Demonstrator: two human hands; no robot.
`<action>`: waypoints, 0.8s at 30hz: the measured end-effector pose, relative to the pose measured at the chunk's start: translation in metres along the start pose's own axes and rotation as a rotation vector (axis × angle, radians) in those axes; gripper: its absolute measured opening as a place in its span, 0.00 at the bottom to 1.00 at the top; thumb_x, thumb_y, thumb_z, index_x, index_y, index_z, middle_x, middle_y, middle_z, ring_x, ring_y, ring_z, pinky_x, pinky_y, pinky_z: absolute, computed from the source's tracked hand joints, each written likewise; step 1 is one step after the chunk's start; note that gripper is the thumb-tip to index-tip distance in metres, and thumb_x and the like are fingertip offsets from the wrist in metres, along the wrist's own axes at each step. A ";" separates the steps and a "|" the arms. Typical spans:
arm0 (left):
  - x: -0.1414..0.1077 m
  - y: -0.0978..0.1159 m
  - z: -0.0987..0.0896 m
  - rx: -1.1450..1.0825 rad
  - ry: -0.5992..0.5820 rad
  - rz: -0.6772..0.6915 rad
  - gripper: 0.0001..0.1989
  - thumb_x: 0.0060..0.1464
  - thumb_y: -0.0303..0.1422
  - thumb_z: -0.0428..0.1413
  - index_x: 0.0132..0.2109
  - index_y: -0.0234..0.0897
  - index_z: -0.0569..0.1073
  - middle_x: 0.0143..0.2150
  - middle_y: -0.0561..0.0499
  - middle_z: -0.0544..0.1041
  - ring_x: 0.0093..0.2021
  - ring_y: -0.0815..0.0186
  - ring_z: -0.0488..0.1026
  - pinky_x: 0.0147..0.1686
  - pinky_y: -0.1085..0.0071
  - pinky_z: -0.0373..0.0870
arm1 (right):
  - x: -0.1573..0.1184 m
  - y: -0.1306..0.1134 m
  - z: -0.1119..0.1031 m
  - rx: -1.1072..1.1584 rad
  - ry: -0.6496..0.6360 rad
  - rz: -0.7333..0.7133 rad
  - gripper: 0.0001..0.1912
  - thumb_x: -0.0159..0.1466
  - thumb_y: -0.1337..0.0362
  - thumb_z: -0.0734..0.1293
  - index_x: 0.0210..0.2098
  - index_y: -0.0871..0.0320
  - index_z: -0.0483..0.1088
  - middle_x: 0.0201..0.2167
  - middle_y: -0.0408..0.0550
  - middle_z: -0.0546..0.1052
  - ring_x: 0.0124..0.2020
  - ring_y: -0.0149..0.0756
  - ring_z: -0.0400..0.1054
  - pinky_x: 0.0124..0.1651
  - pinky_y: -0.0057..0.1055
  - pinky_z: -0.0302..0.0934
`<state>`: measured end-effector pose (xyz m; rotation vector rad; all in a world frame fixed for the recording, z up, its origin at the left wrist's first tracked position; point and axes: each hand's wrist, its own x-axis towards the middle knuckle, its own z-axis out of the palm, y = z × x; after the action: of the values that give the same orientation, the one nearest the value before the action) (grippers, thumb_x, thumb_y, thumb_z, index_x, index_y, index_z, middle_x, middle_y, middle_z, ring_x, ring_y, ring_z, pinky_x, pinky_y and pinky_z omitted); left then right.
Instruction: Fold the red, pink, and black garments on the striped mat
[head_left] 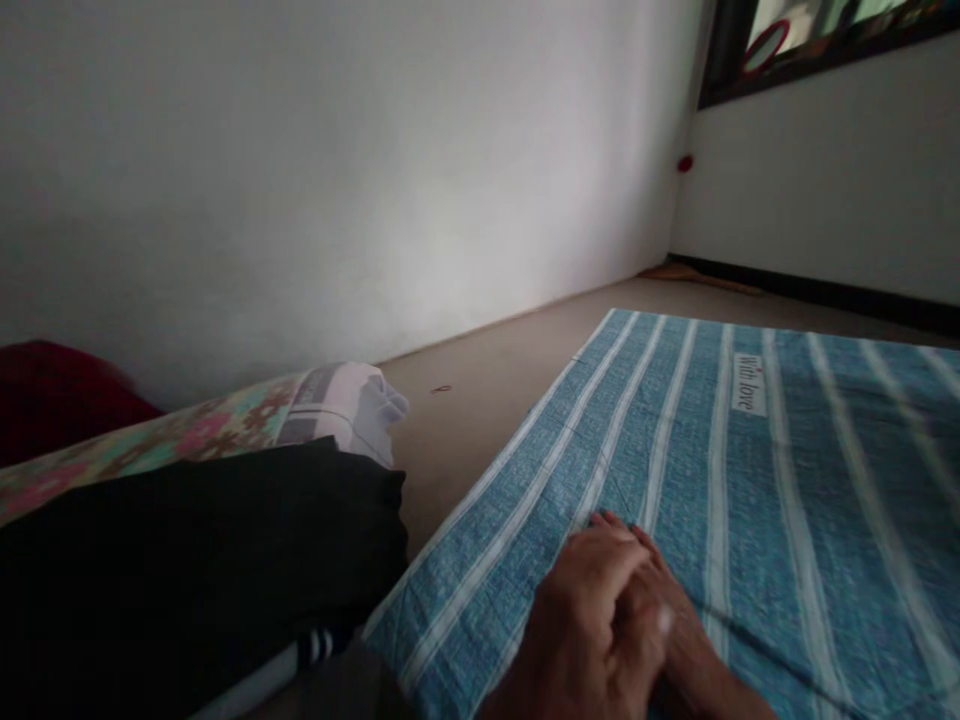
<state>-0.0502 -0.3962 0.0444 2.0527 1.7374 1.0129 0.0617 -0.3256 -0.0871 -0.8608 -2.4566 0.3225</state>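
Note:
My left hand and my right hand are clasped together at the bottom, right of centre. The left lies in front with its fingers closed around the right. Fingertips of the right hand show just beyond it; the rest of its fingers are hidden. No object shows between the palms. Beneath and beyond both hands spreads a blue cloth with white stripes, lying flat with slight wrinkles. A white patch reading "With love" is on its far part. A thin dark line, perhaps a cord, runs from the hands toward the lower right.
Dark fabric lies at left, beside a floral bundle with a white-and-grey end. Red cloth is behind it. A small loop lies on the floor. Walls and a dark-framed window stand behind.

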 end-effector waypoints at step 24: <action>0.026 -0.085 -0.005 0.184 0.111 -0.217 0.27 0.56 0.31 0.50 0.63 0.34 0.59 0.61 0.39 0.67 0.63 0.58 0.62 0.61 0.54 0.61 | 0.097 0.033 -0.121 1.013 0.194 0.392 0.39 0.61 0.51 0.64 0.65 0.61 0.51 0.28 0.48 0.78 0.29 0.40 0.74 0.37 0.42 0.66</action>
<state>-0.1171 -0.3524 0.0051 1.8877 2.1284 0.9463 0.0792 -0.2318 0.0396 -0.8127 -1.5731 1.3839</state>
